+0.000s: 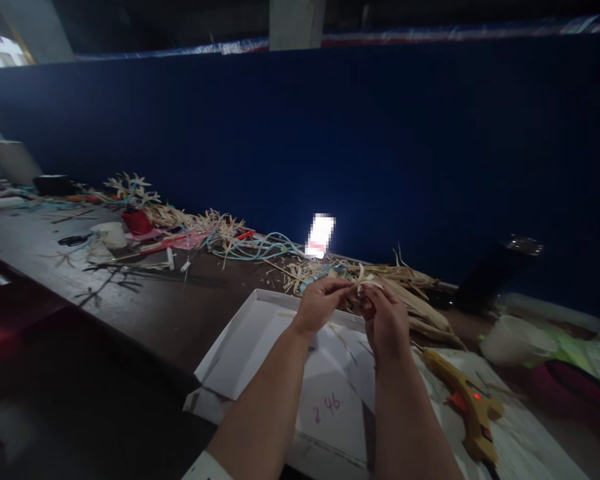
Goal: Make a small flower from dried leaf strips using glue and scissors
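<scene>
My left hand (320, 303) and my right hand (387, 317) come together above the far edge of a shallow white cardboard box (260, 347). Between their fingertips is a small pale flower-like piece made of dried strips (363, 283). Both hands pinch it, the left from its left side and the right from its lower right. My fingers cover part of the piece. Behind the right hand lies a bundle of dried husk leaves (425, 310). A yellow glue gun (467, 400) with a lit red light rests to the right of my right forearm.
A lit phone (321, 235) leans by the blue partition (380, 147). Light blue cords (260, 247), straw flowers (223, 227) and a red spool (137, 222) lie along the back left. A white cup (111, 235) and black scissors (75, 239) are farther left; another cup (515, 340) stands right.
</scene>
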Motion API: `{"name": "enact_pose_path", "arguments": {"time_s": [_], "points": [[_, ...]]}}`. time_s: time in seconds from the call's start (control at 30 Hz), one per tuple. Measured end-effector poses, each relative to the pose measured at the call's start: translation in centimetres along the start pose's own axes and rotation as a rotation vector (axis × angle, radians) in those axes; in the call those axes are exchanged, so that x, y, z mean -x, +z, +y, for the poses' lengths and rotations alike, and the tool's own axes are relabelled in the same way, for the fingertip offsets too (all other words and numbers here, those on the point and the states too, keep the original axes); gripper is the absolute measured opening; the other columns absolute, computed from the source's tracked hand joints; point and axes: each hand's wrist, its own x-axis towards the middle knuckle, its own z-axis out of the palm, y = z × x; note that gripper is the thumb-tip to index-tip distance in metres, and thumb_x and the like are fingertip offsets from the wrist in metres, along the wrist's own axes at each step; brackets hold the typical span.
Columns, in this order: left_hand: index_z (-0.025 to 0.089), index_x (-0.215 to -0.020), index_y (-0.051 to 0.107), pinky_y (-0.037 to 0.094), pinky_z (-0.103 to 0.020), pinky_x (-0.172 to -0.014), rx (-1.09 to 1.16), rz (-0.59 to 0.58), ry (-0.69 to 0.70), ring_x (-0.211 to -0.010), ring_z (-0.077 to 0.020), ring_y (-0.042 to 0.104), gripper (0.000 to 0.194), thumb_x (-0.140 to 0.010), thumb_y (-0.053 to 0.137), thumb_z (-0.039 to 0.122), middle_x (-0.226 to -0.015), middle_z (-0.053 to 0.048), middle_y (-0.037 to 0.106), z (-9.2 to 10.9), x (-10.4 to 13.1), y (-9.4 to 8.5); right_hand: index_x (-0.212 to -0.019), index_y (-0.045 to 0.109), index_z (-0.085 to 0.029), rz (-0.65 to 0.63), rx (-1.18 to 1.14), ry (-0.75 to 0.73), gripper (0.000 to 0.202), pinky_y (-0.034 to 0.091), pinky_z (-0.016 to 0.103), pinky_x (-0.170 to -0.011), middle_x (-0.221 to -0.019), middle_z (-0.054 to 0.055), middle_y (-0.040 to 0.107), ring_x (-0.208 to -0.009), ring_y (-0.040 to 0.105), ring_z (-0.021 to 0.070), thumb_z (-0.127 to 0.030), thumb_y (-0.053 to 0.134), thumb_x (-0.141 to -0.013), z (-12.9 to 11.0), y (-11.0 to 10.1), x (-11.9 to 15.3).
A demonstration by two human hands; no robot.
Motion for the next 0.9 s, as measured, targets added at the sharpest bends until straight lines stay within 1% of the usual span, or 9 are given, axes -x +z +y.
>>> {"name": "enact_pose_path", "arguments": {"time_s": [0.2, 0.4, 0.53, 0.63, 0.7, 0.77, 0.83, 0.9], "points": [[0.014, -0.076, 0.073, 0.043, -0.02, -0.052, 0.049, -0.005, -0.021, -0.05, -0.0062, 0.05, 0.026, -0.058, 0.077, 0.032, -0.061, -0.001, 0.064, 0.0, 0.0, 0.1, -0.069, 0.063, -0.017, -0.022, -0.033, 0.009, 0.017, 0.029, 0.017, -0.042, -0.055, -0.005, 0.051, -0.045, 0.037, 0.0045, -0.027, 0.075, -0.062, -0.2, 0.2, 0.2], [0.014, -0.079, 0.073, 0.043, -0.021, -0.051, 0.029, 0.004, -0.042, -0.048, -0.006, 0.049, 0.031, -0.058, 0.077, 0.036, -0.064, -0.001, 0.066, 0.4, 0.3, 0.0, -0.067, 0.062, -0.017, -0.006, -0.023, 0.006, 0.017, 0.026, 0.018, -0.04, -0.056, -0.005, 0.053, -0.044, 0.036, 0.0049, -0.025, 0.075, -0.06, -0.2, 0.3, 0.1], [0.014, -0.079, 0.073, 0.042, -0.021, -0.052, 0.013, 0.012, -0.057, -0.048, -0.006, 0.048, 0.03, -0.059, 0.077, 0.035, -0.06, 0.0, 0.063, 0.4, 0.2, 0.0, -0.066, 0.062, -0.016, -0.025, -0.024, 0.001, 0.013, 0.028, 0.017, -0.041, -0.059, -0.003, 0.054, -0.046, 0.038, 0.0054, -0.026, 0.071, -0.063, -0.3, 0.3, 0.3], [0.013, -0.082, 0.073, 0.042, -0.021, -0.052, 0.031, 0.019, -0.063, -0.049, -0.0058, 0.048, 0.03, -0.061, 0.075, 0.034, -0.063, -0.001, 0.065, 0.0, -0.1, -0.1, -0.071, 0.066, -0.015, -0.033, -0.037, 0.002, 0.013, 0.03, 0.017, -0.041, -0.061, -0.002, 0.055, -0.048, 0.041, 0.0058, -0.027, 0.07, -0.066, -0.2, 0.2, 0.2], [0.013, -0.085, 0.072, 0.042, -0.02, -0.052, 0.059, 0.029, -0.067, -0.05, -0.0056, 0.049, 0.032, -0.062, 0.074, 0.035, -0.069, -0.003, 0.067, -0.4, -0.3, -0.2, -0.079, 0.067, -0.016, -0.012, -0.051, 0.01, 0.018, 0.032, 0.017, -0.041, -0.062, -0.003, 0.055, -0.048, 0.042, 0.0057, -0.029, 0.069, -0.066, 0.0, 0.1, 0.0], [0.013, -0.087, 0.072, 0.041, -0.019, -0.051, 0.082, 0.036, -0.078, -0.05, -0.0052, 0.049, 0.033, -0.063, 0.074, 0.035, -0.074, -0.004, 0.069, -0.7, -0.5, -0.4, -0.084, 0.067, -0.017, 0.049, -0.065, 0.024, 0.024, 0.032, 0.016, -0.04, -0.061, -0.004, 0.055, -0.046, 0.041, 0.0052, -0.029, 0.069, -0.064, 0.2, 0.1, -0.3], [0.012, -0.087, 0.071, 0.04, -0.019, -0.05, 0.105, 0.036, -0.078, -0.05, -0.0045, 0.048, 0.033, -0.064, 0.073, 0.035, -0.075, -0.005, 0.069, -1.0, -0.6, -0.5, -0.082, 0.066, -0.017, 0.15, -0.063, 0.023, 0.023, 0.03, 0.016, -0.037, -0.057, -0.006, 0.052, -0.042, 0.039, 0.0042, -0.028, 0.069, -0.061, 0.2, 0.1, -0.6], [0.012, -0.086, 0.071, 0.039, -0.019, -0.051, 0.136, 0.023, -0.065, -0.049, -0.0043, 0.048, 0.032, -0.064, 0.073, 0.035, -0.076, -0.005, 0.069, -1.2, -0.6, -0.5, -0.079, 0.065, -0.018, 0.185, -0.015, -0.025, 0.021, 0.027, 0.015, -0.035, -0.053, -0.007, 0.051, -0.039, 0.036, 0.0037, -0.026, 0.069, -0.06, -0.1, 0.2, -0.6]]}}
